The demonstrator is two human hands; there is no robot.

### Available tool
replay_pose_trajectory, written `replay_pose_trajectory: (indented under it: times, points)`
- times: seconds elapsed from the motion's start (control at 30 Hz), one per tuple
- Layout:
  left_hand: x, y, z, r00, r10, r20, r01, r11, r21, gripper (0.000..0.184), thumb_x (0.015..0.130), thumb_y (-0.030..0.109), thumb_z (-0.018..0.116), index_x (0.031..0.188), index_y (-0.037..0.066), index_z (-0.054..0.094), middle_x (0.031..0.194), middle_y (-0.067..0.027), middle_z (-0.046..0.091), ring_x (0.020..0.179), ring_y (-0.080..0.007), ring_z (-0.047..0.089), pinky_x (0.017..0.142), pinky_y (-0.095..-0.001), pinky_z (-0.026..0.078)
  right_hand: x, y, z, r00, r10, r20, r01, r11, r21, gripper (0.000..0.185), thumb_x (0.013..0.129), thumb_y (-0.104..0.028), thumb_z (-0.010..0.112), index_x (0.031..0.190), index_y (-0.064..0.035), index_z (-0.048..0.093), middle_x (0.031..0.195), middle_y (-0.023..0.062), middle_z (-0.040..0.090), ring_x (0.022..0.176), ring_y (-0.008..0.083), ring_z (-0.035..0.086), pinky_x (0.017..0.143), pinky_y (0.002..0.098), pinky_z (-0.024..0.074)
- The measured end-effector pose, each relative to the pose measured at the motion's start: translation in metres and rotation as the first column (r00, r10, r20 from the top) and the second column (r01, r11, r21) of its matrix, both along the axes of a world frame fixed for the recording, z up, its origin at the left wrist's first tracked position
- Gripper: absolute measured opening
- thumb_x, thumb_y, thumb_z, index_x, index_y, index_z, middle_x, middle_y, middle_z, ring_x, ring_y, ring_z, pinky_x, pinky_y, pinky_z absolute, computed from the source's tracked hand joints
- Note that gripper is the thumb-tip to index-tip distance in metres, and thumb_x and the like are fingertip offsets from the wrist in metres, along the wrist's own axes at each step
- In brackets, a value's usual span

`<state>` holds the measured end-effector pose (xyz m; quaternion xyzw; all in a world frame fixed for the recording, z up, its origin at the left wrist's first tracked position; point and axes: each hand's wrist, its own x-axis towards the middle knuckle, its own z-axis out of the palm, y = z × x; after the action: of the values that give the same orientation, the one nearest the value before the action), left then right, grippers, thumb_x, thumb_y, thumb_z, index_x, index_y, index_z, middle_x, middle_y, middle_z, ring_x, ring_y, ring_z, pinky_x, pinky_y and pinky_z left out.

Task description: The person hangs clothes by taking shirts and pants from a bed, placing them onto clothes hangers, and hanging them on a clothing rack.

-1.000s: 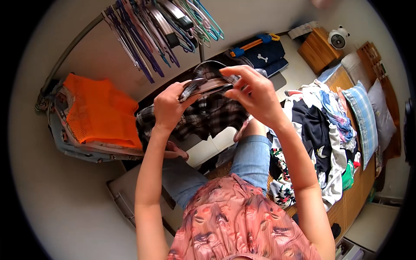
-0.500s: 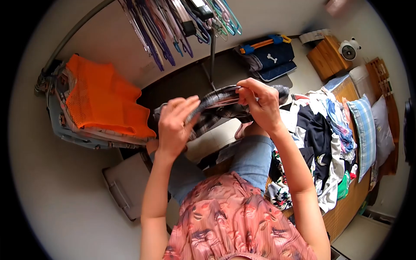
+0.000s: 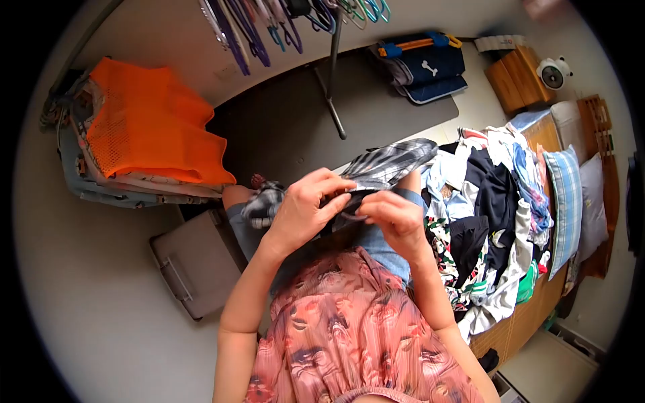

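A black, grey and white plaid garment (image 3: 393,161) lies across my lap, bunched between my hands. My left hand (image 3: 310,205) is closed on its dark edge, fingers bent over the cloth. Close beside it, my right hand (image 3: 395,216) pinches the same garment near its middle. One plaid part hangs to the left of my left hand, and a wider part spreads out above my right hand. A hanger inside the cloth cannot be made out clearly.
Hangers (image 3: 245,27) hang from a rack at the top. An orange mesh cloth (image 3: 154,127) covers a clothes pile at left. A grey suitcase (image 3: 195,265) stands below it. Mixed clothes (image 3: 490,201) and a blue checked pillow (image 3: 564,201) lie on the bed at right.
Both hands have come down toward my lap and closer together, bringing the plaid garment with them. The view has shifted, with the rack's hangers now higher up.
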<state>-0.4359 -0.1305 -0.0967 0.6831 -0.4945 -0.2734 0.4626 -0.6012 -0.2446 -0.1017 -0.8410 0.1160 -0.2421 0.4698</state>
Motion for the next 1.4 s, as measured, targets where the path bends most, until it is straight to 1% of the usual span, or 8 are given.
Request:
replay_pose_trajectory:
  times: [0.27, 0.37, 0.47, 0.57, 0.7, 0.77, 0.9, 1.4]
  points:
    - [-0.006, -0.005, -0.007, 0.968, -0.025, -0.251, 0.079, 0.975, 0.21, 0.015, 0.091, 0.015, 0.062, 0.091, 0.001, 0.065, 0.08, -0.0023, 0.062, 0.069, -0.0076, 0.055, 0.063, -0.0239, 0.046, -0.017, 0.022, -0.008, 0.99, 0.138, -0.002, -0.137, 0.986, -0.094, 0.023, 0.069, 0.002, 0.068, 0.091, -0.0042, 0.063, 0.087, 0.0077, 0.062, 0.076, 0.0248, 0.063, 0.064, 0.0329, 0.0527]
    - [0.003, -0.01, -0.008, 0.58, 0.064, -0.812, 0.152, 0.971, 0.186, 0.018, 0.096, 0.018, 0.057, 0.099, 0.001, 0.059, 0.081, 0.0044, 0.058, 0.076, -0.0015, 0.053, 0.066, -0.0172, 0.043, -0.017, 0.02, -0.004, 0.99, 0.137, 0.028, -0.134, 0.988, -0.081, 0.021, 0.07, 0.003, 0.067, 0.09, -0.0042, 0.063, 0.086, 0.0079, 0.062, 0.074, 0.0243, 0.064, 0.064, 0.0325, 0.0531]
    - [-0.009, -0.017, -0.015, 0.962, 0.024, -0.272, 0.017, 0.989, 0.148, 0.016, 0.089, 0.009, 0.064, 0.104, 0.003, 0.058, 0.081, -0.0003, 0.061, 0.071, -0.006, 0.057, 0.062, -0.0208, 0.045, -0.011, 0.011, -0.004, 0.998, 0.025, 0.056, -0.023, 0.999, -0.035, 0.019, 0.073, 0.007, 0.063, 0.089, -0.0028, 0.064, 0.087, 0.0084, 0.063, 0.073, 0.024, 0.065, 0.062, 0.032, 0.0535]
    - [-0.006, -0.018, -0.007, 0.904, 0.13, 0.407, -0.106, 0.991, -0.08, 0.024, 0.081, 0.003, 0.066, 0.104, 0.004, 0.06, 0.085, -0.007, 0.063, 0.075, -0.0196, 0.062, 0.065, -0.0289, 0.049, -0.008, -0.005, 0.001, 0.988, -0.145, 0.059, 0.146, 0.989, 0.0, 0.023, 0.071, 0.013, 0.062, 0.089, -0.0016, 0.065, 0.084, 0.0104, 0.064, 0.074, 0.0257, 0.066, 0.065, 0.0313, 0.0533]
    - [0.011, 0.001, -0.008, 0.984, 0.131, 0.119, -0.122, 0.99, -0.074, 0.015, 0.083, 0.007, 0.065, 0.097, 0.003, 0.067, 0.091, -0.0087, 0.066, 0.081, -0.0203, 0.063, 0.072, -0.0287, 0.049, -0.005, -0.029, 0.0, 0.955, -0.263, 0.136, 0.227, 0.945, 0.236, 0.019, 0.082, 0.015, 0.055, 0.093, 0.0017, 0.063, 0.081, 0.0092, 0.064, 0.074, 0.0172, 0.067, 0.066, 0.0256, 0.0525]
    - [0.03, 0.015, -0.008, 0.931, 0.119, 0.344, -0.134, 0.991, 0.018, 0.019, 0.083, 0.012, 0.067, 0.099, 0.001, 0.067, 0.089, -0.0107, 0.066, 0.084, -0.0224, 0.064, 0.074, -0.0315, 0.05, -0.001, -0.045, 0.001, 0.934, -0.309, 0.176, 0.216, 0.886, 0.41, 0.016, 0.09, 0.009, 0.051, 0.097, 0.0012, 0.063, 0.078, 0.005, 0.064, 0.072, 0.0121, 0.066, 0.066, 0.0226, 0.0519]
    - [0.077, 0.048, -0.031, 0.896, 0.224, -0.383, -0.173, 0.971, 0.164, 0.03, 0.084, 0.013, 0.071, 0.111, 0.003, 0.064, 0.091, -0.0016, 0.067, 0.082, -0.009, 0.062, 0.068, -0.0241, 0.049, 0.009, -0.081, 0.007, 0.922, -0.311, 0.232, 0.233, 0.922, 0.31, 0.014, 0.098, -0.01, 0.053, 0.1, -0.001, 0.063, 0.074, 0.0022, 0.062, 0.067, 0.0079, 0.062, 0.062, 0.0192, 0.0486]
    - [0.058, 0.064, -0.033, 0.855, 0.504, 0.125, -0.478, 0.858, -0.188, 0.015, 0.077, -0.003, 0.068, 0.091, 0.002, 0.065, 0.092, -0.0055, 0.062, 0.084, -0.0149, 0.061, 0.074, -0.0256, 0.047, 0.03, -0.095, 0.011, 0.931, -0.281, 0.234, 0.244, 0.954, 0.174, 0.015, 0.097, -0.003, 0.051, 0.104, 0.0017, 0.064, 0.075, 0.0028, 0.063, 0.065, 0.0074, 0.06, 0.061, 0.0199, 0.0484]
